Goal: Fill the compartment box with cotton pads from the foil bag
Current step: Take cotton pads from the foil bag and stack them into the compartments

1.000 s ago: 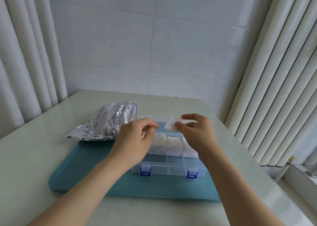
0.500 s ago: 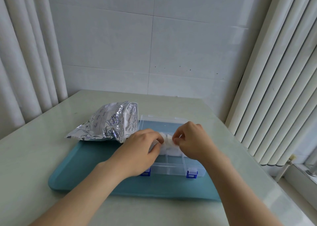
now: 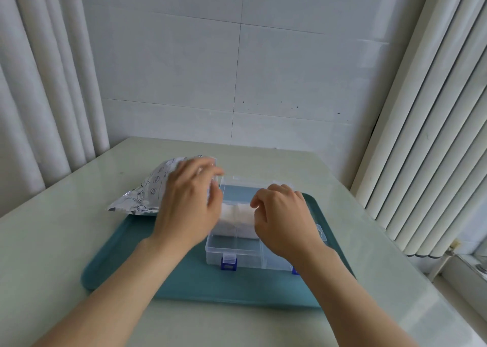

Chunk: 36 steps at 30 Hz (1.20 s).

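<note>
Faint print and round badges on foil bag (image 3: 147, 191), too blurred to read; nothing else lettered.

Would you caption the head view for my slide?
Left hand over silver foil bag; white cotton pads in clear plastic compartment box.

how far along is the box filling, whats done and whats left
Done: cotton pads sit in the middle row of the compartment box. In hand: nothing seen. The blurred left hand is at the foil bag, the right hand over the box. Left: the visible front compartments look empty.
</note>
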Each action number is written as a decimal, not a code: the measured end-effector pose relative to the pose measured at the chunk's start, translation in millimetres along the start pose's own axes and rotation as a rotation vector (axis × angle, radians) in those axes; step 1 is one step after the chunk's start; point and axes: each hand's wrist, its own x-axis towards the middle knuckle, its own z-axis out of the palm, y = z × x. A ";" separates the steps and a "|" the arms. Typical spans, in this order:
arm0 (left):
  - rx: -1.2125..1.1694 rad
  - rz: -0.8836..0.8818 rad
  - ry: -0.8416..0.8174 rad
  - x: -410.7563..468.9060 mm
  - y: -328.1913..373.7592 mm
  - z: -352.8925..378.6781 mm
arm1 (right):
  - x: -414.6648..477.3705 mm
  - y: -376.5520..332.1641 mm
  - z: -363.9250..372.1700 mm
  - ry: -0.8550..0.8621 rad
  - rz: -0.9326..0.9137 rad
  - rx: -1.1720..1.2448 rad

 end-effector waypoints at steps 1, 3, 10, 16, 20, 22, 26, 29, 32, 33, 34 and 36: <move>0.022 -0.058 0.046 2.1 -9.0 -2.1 | -0.9 -3.2 1.2 0.014 -0.021 0.023; 0.038 -0.206 0.081 4.5 -28.6 -3.8 | -3.2 -10.2 2.2 0.025 -0.054 0.087; -0.174 -0.644 -0.109 7.3 -57.5 -8.8 | -3.9 -27.8 11.7 0.014 -0.092 0.240; -0.176 -0.727 -0.185 7.3 -72.9 -5.1 | 25.8 -48.8 19.2 -0.045 -0.043 0.305; -0.163 -0.823 -0.244 8.0 -75.2 -4.1 | 53.3 -64.8 28.7 -0.098 -0.026 0.374; -0.231 -0.874 -0.196 8.5 -74.5 -2.3 | 66.2 -71.8 36.7 -0.127 0.002 0.404; -0.255 -0.908 -0.148 7.9 -75.9 1.9 | 80.8 -81.7 48.1 -0.176 0.106 0.455; -0.209 -0.899 -0.162 7.0 -75.1 3.3 | 84.2 -84.2 53.9 -0.246 0.100 0.459; -0.115 -0.811 -0.207 5.1 -74.2 3.8 | 84.4 -81.5 57.4 -0.196 0.114 0.544; -0.093 -0.769 -0.227 3.9 -73.8 4.0 | 84.5 -79.7 57.7 -0.155 0.148 0.584; -0.074 -0.730 -0.242 2.5 -73.3 3.7 | 84.6 -78.5 57.2 -0.109 0.186 0.606; -0.031 -0.663 -0.265 -0.6 -70.7 3.2 | 84.2 -76.0 54.9 -0.020 0.226 0.590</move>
